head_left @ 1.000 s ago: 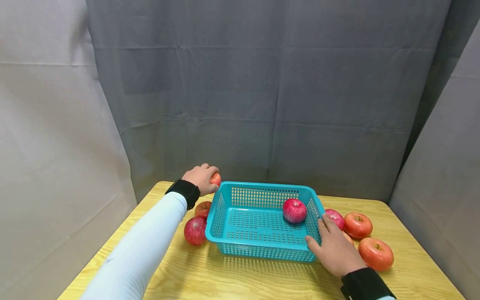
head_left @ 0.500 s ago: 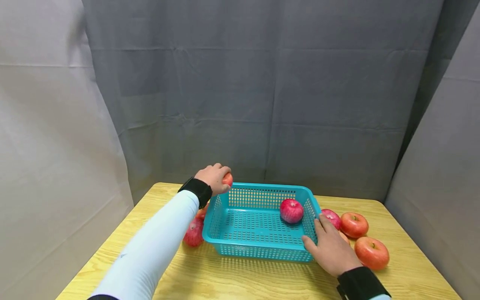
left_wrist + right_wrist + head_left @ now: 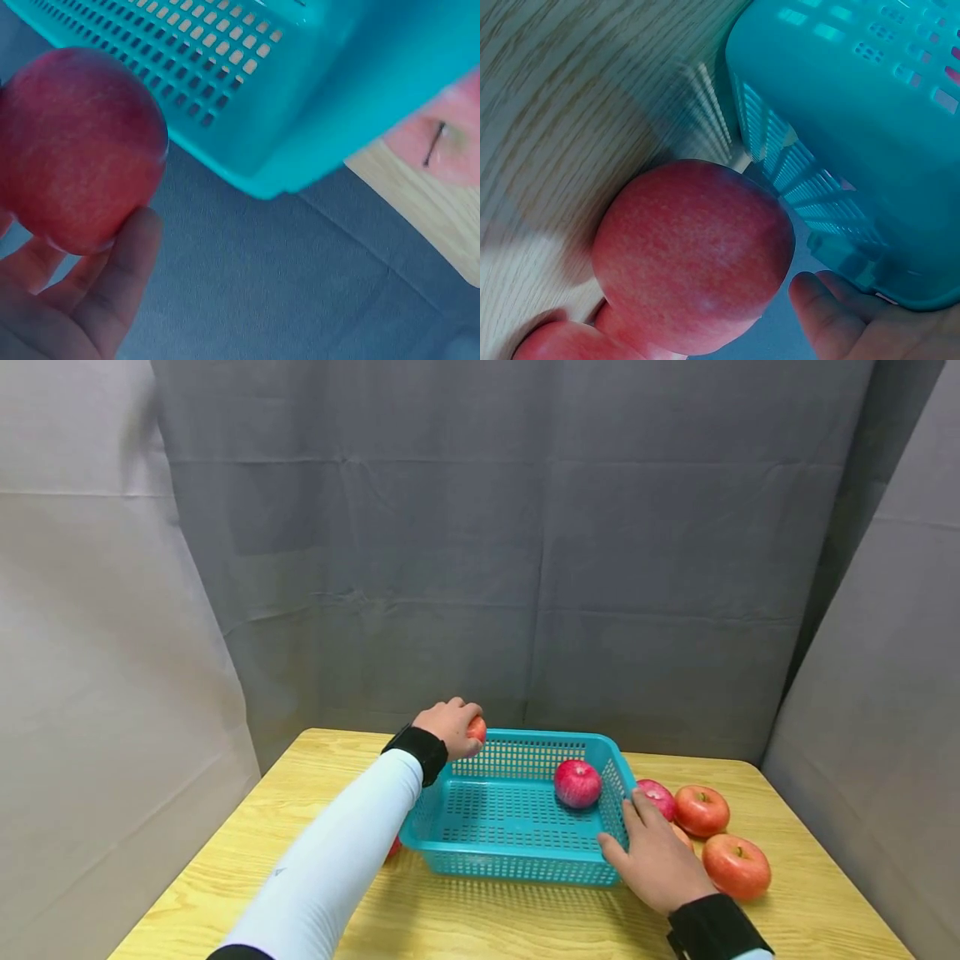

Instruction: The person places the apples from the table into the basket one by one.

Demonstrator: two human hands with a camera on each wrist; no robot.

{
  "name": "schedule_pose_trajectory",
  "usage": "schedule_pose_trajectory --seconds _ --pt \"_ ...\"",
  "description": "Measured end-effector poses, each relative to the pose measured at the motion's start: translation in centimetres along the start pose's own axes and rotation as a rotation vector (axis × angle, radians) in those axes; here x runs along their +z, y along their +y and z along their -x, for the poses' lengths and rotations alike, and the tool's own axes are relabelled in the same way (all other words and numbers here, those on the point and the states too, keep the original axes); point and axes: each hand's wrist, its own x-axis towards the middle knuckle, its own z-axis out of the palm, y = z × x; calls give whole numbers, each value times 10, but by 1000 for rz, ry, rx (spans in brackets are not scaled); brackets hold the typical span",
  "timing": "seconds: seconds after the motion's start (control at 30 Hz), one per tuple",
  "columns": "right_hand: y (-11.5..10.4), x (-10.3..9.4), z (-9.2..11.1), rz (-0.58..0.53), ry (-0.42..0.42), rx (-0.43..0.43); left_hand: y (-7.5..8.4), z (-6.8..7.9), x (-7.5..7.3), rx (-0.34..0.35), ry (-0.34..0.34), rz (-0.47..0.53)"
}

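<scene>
My left hand [image 3: 450,727] holds a red apple [image 3: 477,728] above the back left corner of a turquoise plastic basket [image 3: 517,866]. Fingers support that apple from below in the left wrist view. One darker red apple [image 3: 577,783] sits inside the basket, toward its right end. My right hand [image 3: 663,864] rests at the basket's right rim, its fingers extended and the thumb spread over the inside. Close to that hand, a large apple [image 3: 694,255] lies outside the basket in the right wrist view.
Several apples, including one at the front [image 3: 737,867], lie right of the basket on the wooden table [image 3: 525,927]. Another apple [image 3: 393,847] at the basket's left is mostly hidden by my left arm. A grey cloth [image 3: 450,527] hangs behind the table.
My left hand has carried its apple rightward, from beside the basket to over its back left corner. The right hand stays at the rim, while the whole head view shifts slightly.
</scene>
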Motion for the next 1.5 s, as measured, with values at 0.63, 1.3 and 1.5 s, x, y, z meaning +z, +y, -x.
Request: schedule_pose_trajectory --seconds 0.63,1.3,1.5 --pt "-7 1 2 2 -8 22 8 3 41 -106 -8 12" --pt "-6 3 3 8 -10 32 10 14 69 -186 -30 44" --pt "-4 3 2 9 -20 38 11 11 73 -190 -55 34"
